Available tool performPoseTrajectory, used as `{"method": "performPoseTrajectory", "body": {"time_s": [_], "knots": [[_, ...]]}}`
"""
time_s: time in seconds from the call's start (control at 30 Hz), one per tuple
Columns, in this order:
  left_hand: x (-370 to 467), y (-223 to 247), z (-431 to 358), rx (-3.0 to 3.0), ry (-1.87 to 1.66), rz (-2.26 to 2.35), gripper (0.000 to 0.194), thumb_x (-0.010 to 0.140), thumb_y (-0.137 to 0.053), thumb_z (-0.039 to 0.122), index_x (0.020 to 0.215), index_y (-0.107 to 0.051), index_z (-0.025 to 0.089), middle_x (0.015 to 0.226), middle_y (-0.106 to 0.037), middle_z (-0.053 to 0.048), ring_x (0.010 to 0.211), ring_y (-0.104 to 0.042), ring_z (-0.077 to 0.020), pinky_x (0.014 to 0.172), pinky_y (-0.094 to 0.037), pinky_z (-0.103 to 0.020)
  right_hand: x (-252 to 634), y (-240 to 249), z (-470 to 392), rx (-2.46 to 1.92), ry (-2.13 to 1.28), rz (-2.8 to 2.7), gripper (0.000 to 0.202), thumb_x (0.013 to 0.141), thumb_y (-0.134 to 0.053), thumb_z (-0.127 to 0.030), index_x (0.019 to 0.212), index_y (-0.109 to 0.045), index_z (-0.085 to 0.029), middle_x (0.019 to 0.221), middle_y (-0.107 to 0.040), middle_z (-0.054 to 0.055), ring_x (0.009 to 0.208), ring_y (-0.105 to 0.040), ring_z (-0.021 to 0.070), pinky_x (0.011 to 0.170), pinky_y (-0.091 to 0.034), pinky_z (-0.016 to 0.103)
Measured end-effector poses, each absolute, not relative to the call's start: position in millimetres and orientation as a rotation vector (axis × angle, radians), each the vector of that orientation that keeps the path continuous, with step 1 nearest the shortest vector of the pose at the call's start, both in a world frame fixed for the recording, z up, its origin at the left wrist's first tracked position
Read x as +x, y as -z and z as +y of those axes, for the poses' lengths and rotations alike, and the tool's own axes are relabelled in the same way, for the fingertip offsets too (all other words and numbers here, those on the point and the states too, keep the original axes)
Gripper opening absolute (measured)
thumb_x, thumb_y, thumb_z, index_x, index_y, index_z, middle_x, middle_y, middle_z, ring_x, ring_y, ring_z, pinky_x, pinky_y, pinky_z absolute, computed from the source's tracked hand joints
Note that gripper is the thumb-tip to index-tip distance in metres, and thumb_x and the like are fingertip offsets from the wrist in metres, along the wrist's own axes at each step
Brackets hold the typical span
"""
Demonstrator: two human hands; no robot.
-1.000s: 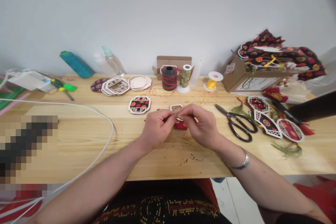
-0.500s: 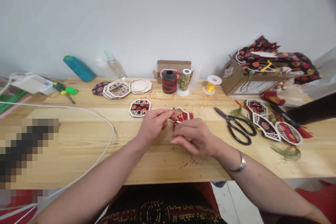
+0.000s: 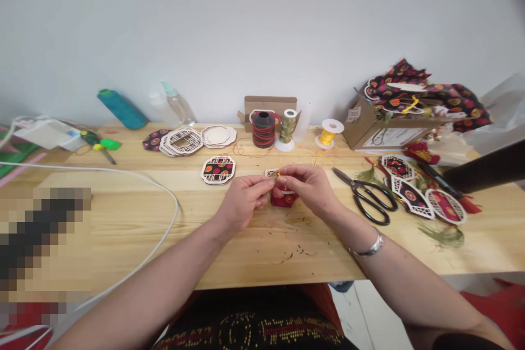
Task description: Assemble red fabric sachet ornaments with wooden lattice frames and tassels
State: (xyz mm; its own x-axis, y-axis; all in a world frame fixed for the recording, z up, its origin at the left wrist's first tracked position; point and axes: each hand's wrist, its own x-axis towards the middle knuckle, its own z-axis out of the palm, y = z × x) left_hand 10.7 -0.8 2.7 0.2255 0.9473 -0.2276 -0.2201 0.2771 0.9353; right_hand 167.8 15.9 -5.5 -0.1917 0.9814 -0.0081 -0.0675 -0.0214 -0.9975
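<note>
Over the middle of the table, my left hand (image 3: 245, 201) and my right hand (image 3: 308, 188) meet fingertip to fingertip. Both are closed in a pinch on a thin yellow cord (image 3: 279, 173), of which only a short bit shows. Just beneath the fingers lies a red patterned fabric ornament (image 3: 283, 200) with a pale cut-out wooden frame, partly covered by my hands. To the left of them, an eight-sided framed ornament (image 3: 218, 169) with dark flowered cloth rests flat. Black-handled scissors (image 3: 371, 197) lie open on the table to the right of my right hand.
Behind stand a dark red thread spool (image 3: 263, 130), a gold thread cone (image 3: 287, 128) and a yellow cord spool (image 3: 329, 132). Wooden frames (image 3: 182, 142) are stacked at the back left. A cardboard box (image 3: 394, 134) holds cloth. Finished ornaments (image 3: 414, 197) lie right. A white cable (image 3: 177, 202) curves left.
My right hand has moved up and turned, and its fingers now pinch the yellow cord against my left fingertips. The trailing cord behind my hands is now mostly hidden.
</note>
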Motion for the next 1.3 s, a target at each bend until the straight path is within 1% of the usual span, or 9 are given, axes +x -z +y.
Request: {"method": "performPoseTrajectory", "body": {"time_s": [0.17,0.3,0.43,0.53,0.63,0.77,0.9,1.07,1.3], "knots": [[9.9,-4.0,-0.7,0.922,-0.930,0.963,0.020,0.072,-0.068,0.031,0.071,-0.074,0.012,0.069,-0.069,-0.008,0.043,-0.041,-0.0045,0.041,-0.019,-0.022,168.5,1.8,14.6,-1.009,-1.472,-1.275,0.021,0.071,-0.073,-0.035,0.068,-0.066,-0.016,0.056,-0.064,-0.001,0.053,-0.057,0.0101,0.054,-0.047,0.024],[7.8,-2.9,1.4,0.909,-0.941,0.993,0.025,0.076,-0.066,0.036,0.078,-0.075,0.013,0.071,-0.071,-0.008,0.053,-0.053,-0.0098,0.044,-0.028,-0.022,170.3,-2.4,15.1,-1.019,-1.420,-1.275,0.020,0.068,-0.074,-0.034,0.066,-0.066,-0.017,0.059,-0.065,-0.001,0.053,-0.056,0.0095,0.054,-0.046,0.023],[5.7,-0.6,3.8,0.932,-1.029,1.078,0.027,0.077,-0.066,0.039,0.082,-0.076,0.014,0.078,-0.074,-0.008,0.075,-0.065,-0.0167,0.064,-0.046,-0.026,173.3,-7.3,13.8,-1.043,-1.293,-1.327,0.016,0.069,-0.074,-0.031,0.067,-0.065,-0.017,0.061,-0.062,-0.002,0.054,-0.052,0.0083,0.054,-0.044,0.023],[4.5,-0.9,4.1,0.988,-1.270,1.181,0.028,0.078,-0.067,0.039,0.093,-0.074,0.016,0.093,-0.075,-0.008,0.095,-0.065,-0.0203,0.084,-0.047,-0.032,175.0,-9.0,12.9,-1.024,-1.212,-1.393,0.014,0.072,-0.072,-0.029,0.068,-0.066,-0.017,0.063,-0.061,-0.002,0.056,-0.050,0.0086,0.056,-0.044,0.024],[5.3,-3.6,1.0,1.071,-1.409,1.189,0.036,0.078,-0.069,0.039,0.108,-0.069,0.018,0.108,-0.073,-0.007,0.106,-0.063,-0.0209,0.090,-0.047,-0.033,175.6,-7.1,13.2,-0.973,-1.143,-1.478,0.012,0.074,-0.072,-0.027,0.068,-0.068,-0.018,0.066,-0.061,0.000,0.061,-0.053,0.0105,0.060,-0.045,0.025],[9.3,-7.8,-6.1,1.195,-1.198,1.010,0.038,0.076,-0.071,0.040,0.105,-0.070,0.016,0.100,-0.075,-0.008,0.093,-0.067,-0.0204,0.085,-0.050,-0.032,175.3,-1.3,15.0,-0.909,-1.080,-1.535,0.008,0.073,-0.073,-0.026,0.070,-0.072,-0.019,0.071,-0.062,0.001,0.066,-0.057,0.0123,0.061,-0.047,0.027],[10.6,-7.5,-7.9,1.226,-0.956,0.913,0.028,0.079,-0.069,0.036,0.096,-0.073,0.015,0.084,-0.074,-0.006,0.071,-0.065,-0.0146,0.070,-0.051,-0.028,175.5,1.8,15.8,-0.911,-1.119,-1.503,0.009,0.073,-0.074,-0.028,0.070,-0.073,-0.020,0.071,-0.059,0.001,0.064,-0.056,0.0116,0.059,-0.047,0.027],[8.3,-1.6,-5.2,1.115,-0.940,0.936,0.020,0.082,-0.066,0.034,0.080,-0.072,0.016,0.063,-0.064,0.001,0.048,-0.042,-0.0042,0.048,-0.033,-0.019,175.4,1.1,15.5,-0.914,-1.247,-1.424,0.012,0.070,-0.076,-0.030,0.069,-0.072,-0.019,0.072,-0.059,0.000,0.066,-0.056,0.0113,0.063,-0.047,0.027],[7.9,-1.8,-6.4,1.092,-0.932,0.913,0.025,0.081,-0.065,0.031,0.064,-0.067,0.013,0.056,-0.058,0.002,0.046,-0.035,-0.0034,0.046,-0.021,-0.020,172.2,-2.1,12.0,-0.907,-1.530,-1.274,0.020,0.071,-0.076,-0.032,0.063,-0.068,-0.016,0.065,-0.059,-0.002,0.063,-0.053,0.0095,0.062,-0.041,0.025]]}}
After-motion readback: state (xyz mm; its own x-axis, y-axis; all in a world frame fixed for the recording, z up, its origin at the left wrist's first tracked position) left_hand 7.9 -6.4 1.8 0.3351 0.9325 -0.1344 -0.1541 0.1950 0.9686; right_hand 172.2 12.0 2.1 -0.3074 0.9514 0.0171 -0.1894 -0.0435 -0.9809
